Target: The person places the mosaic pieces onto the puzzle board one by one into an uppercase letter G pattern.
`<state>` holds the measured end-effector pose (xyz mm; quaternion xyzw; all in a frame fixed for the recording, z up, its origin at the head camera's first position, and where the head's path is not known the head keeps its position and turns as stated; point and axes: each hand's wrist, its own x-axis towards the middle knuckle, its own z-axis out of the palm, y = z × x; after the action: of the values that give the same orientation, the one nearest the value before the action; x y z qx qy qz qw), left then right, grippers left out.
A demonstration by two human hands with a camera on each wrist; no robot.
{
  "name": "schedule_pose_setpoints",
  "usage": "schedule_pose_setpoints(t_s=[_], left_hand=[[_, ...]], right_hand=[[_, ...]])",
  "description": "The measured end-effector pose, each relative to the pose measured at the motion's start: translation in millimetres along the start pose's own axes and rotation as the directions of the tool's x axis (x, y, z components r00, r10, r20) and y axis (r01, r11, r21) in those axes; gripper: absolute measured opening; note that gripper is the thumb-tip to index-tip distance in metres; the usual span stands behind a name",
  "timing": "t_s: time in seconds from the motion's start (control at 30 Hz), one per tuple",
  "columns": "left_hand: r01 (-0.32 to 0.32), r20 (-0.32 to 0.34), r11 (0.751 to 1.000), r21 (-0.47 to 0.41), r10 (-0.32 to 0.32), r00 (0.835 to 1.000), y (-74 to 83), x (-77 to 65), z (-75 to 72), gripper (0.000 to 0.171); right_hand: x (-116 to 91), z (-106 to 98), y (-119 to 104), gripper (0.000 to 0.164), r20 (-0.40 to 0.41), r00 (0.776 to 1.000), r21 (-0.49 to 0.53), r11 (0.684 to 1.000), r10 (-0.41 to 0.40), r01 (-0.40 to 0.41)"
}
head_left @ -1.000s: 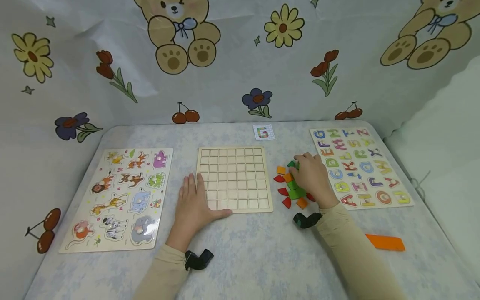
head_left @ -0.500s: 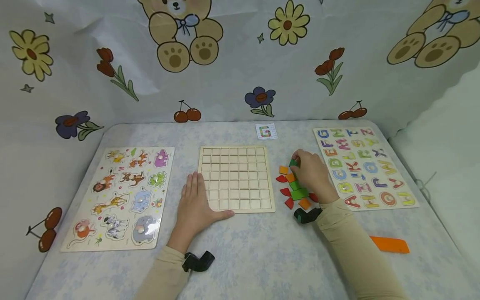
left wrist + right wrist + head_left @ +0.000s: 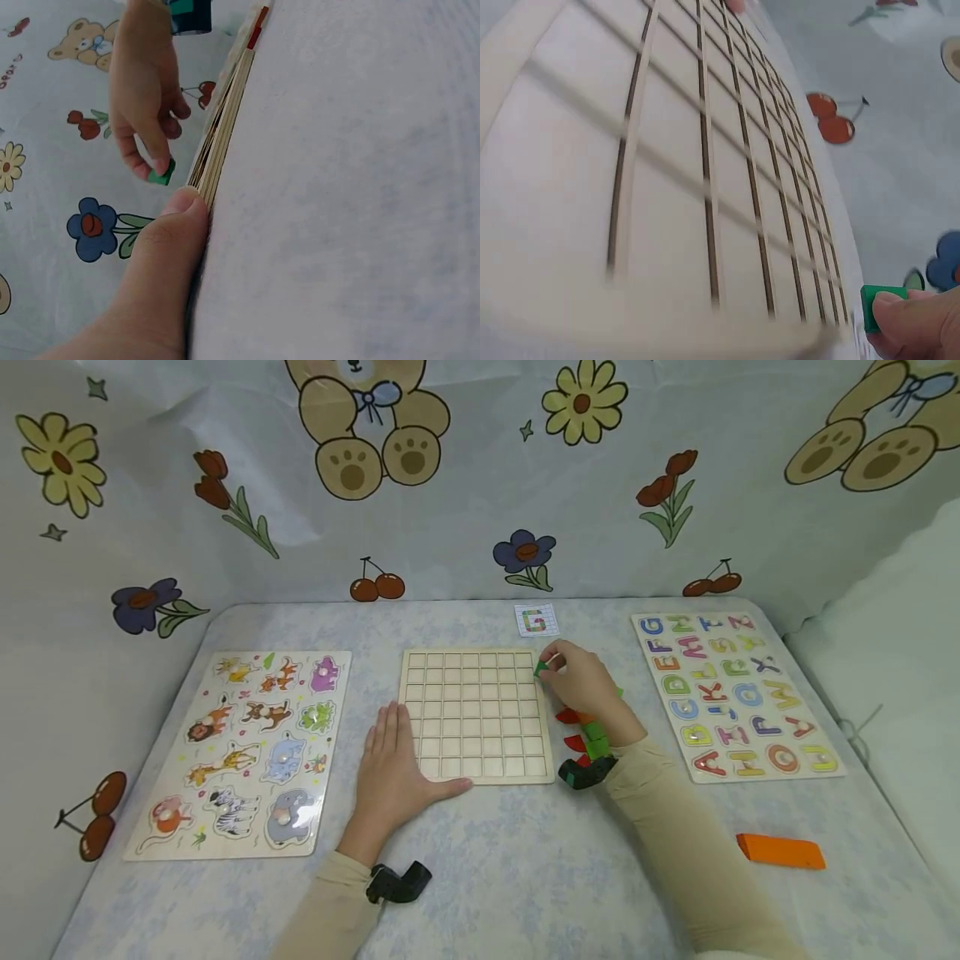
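Observation:
My right hand (image 3: 588,685) pinches a green block (image 3: 541,668) between thumb and fingertips, held at the upper right corner of a wooden grid board (image 3: 480,718). In the right wrist view the green block (image 3: 877,306) shows at the thumb tip, beside the board's squares. My left hand (image 3: 390,777) lies with straight fingers along the board's left edge, its thumb stretched along the near edge. The left thumb (image 3: 169,247) touches the board's side in the left wrist view. Below the right hand lies a group of red, orange and green blocks (image 3: 596,739), partly covered by the wrist.
An animal puzzle board (image 3: 247,752) lies at the left and a letter puzzle board (image 3: 731,693) at the right. Behind the grid board is a small card (image 3: 536,621) with a coloured G pattern. An orange strip (image 3: 780,852) lies near the right forearm.
My right hand has taken the green block from the group and moved left and away from me to the board's far right corner. The left hand stays against the board.

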<state>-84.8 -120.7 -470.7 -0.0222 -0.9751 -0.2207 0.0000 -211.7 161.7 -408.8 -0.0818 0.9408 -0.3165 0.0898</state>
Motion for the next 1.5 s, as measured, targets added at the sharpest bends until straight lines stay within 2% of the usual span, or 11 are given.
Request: schedule_pose_setpoints(t_s=[0.13,0.4,0.73,0.97,1.23,1.5], left_hand=[[0.001,-0.006,1.0,0.009,-0.001,1.0,0.3,0.2,0.5,0.153],[0.015,0.007,1.0,0.019,-0.015,1.0,0.3,0.1,1.0,0.153],[0.015,0.0,1.0,0.014,-0.015,1.0,0.1,-0.4,1.2,0.153],[0.015,-0.002,1.0,0.018,-0.015,1.0,-0.8,-0.5,1.8,0.153],[0.022,0.007,1.0,0.018,-0.022,1.0,-0.4,-0.8,1.9,0.153],[0.015,0.005,1.0,0.016,-0.015,1.0,0.1,-1.1,1.2,0.154]], right_hand=[[11,18,-19,0.015,0.028,0.998,0.013,0.998,-0.055,0.054],[24,44,-40,0.015,0.066,0.994,0.032,0.996,-0.091,0.089],[27,53,-47,0.015,0.042,0.994,-0.044,0.994,-0.098,0.1],[26,56,-47,0.018,0.055,0.993,-0.073,0.992,-0.101,0.105],[19,48,-43,0.02,0.06,0.994,-0.135,0.986,-0.091,0.098],[0,16,-24,0.027,0.031,0.998,-0.076,0.996,-0.047,0.049]])
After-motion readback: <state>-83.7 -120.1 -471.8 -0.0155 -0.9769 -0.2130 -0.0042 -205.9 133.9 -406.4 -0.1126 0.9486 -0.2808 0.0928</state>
